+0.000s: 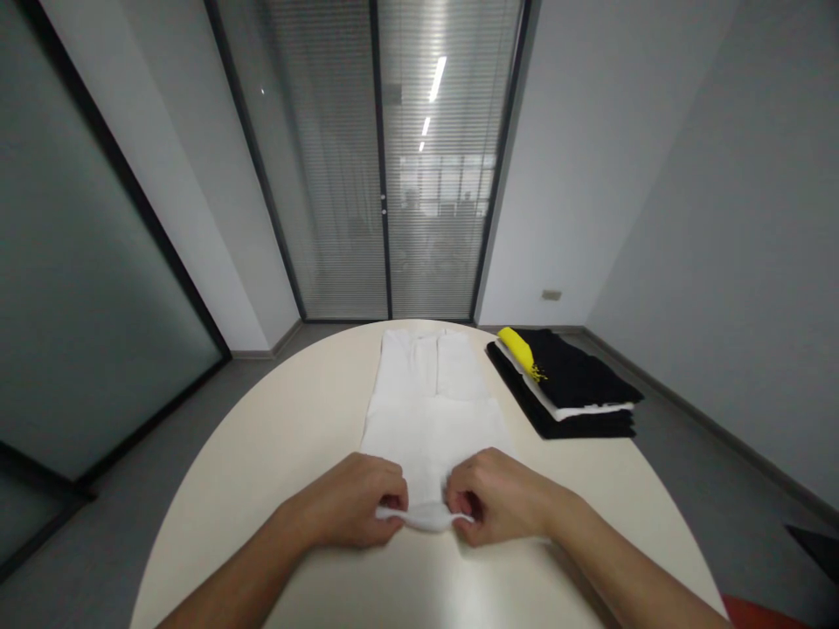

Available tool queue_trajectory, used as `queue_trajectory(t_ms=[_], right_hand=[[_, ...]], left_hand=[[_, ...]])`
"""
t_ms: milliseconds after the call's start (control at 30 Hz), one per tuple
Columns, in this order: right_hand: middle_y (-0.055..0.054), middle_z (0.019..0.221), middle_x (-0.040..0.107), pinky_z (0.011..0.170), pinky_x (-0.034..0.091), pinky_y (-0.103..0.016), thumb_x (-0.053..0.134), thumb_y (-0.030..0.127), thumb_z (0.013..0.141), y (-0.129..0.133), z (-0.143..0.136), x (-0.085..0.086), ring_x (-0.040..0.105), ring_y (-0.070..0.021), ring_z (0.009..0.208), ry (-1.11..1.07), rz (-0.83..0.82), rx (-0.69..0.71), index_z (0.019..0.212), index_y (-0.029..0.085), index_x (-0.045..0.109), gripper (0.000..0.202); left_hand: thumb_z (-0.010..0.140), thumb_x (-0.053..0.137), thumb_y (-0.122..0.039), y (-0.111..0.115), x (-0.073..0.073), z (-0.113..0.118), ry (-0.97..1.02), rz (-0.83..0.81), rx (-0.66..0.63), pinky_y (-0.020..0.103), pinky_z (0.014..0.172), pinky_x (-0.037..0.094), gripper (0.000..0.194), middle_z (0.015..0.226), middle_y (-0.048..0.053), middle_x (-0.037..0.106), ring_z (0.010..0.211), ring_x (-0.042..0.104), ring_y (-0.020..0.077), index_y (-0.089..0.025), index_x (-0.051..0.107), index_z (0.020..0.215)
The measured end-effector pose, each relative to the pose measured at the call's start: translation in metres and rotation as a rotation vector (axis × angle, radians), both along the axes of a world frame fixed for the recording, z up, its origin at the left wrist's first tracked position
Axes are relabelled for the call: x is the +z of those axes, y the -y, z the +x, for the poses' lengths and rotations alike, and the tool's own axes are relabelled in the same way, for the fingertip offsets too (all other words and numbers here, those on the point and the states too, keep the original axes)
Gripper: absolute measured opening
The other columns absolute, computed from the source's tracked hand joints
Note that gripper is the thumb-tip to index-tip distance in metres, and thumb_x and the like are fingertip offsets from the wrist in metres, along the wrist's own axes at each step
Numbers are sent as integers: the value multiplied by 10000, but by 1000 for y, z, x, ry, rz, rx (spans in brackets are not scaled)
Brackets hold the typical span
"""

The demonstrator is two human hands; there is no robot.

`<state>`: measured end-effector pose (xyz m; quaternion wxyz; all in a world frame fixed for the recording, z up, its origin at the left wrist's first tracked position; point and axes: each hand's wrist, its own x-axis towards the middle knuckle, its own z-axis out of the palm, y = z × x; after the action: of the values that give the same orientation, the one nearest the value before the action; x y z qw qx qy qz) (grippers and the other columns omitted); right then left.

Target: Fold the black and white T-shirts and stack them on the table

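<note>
A white garment [429, 397] lies flat in a long strip down the middle of the round cream table [262, 445], running from the far edge toward me. My left hand [357, 502] and my right hand [498, 498] sit side by side at its near end. Each one pinches the bunched near edge of the white garment between thumb and fingers, lifting it slightly off the table.
A stack of folded black and white clothes [567, 384] with a yellow piece on top lies at the table's far right. Behind the table stand glass doors with blinds [380, 157]. Something red [753, 611] shows at the bottom right corner.
</note>
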<state>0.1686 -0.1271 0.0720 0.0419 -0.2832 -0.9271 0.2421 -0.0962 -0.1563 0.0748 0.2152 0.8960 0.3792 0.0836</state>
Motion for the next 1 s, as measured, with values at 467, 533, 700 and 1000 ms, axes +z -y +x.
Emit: queue_trajectory(t_ms=[467,533,700,1000], right_hand=[[78,678,654,577,412,-146,771,164,674,27,-22,-15,595,-71,599,88,-652,262,859,192,785,188],[61,691,665,573,413,-156,778,223,701,23,-17,-11,593,-78,602,23,-700,232,924,186,797,226],[11,647,637,562,381,-206,689,351,842,-5,9,3,512,-96,576,-253,-403,-175,905,153,784,229],[-77,989,705,793,473,-321,658,359,886,-36,35,-10,623,-212,881,-267,-6,-333,1033,206,729,224]], left_hand=[[634,863,-469,11,0,0,-2,-919,-101,219,527,451,381,670,-18,704,579,628,145,-246,803,937],[732,794,-452,4,-2,0,153,-869,1,235,572,486,407,742,15,732,629,653,154,-207,769,1056],[911,605,-278,-26,-17,-19,327,28,352,378,1012,483,314,1235,79,706,1148,629,234,-225,682,1210],[949,611,-312,-43,-39,-42,188,170,234,388,1019,459,246,1208,63,670,1146,587,232,-239,646,1182]])
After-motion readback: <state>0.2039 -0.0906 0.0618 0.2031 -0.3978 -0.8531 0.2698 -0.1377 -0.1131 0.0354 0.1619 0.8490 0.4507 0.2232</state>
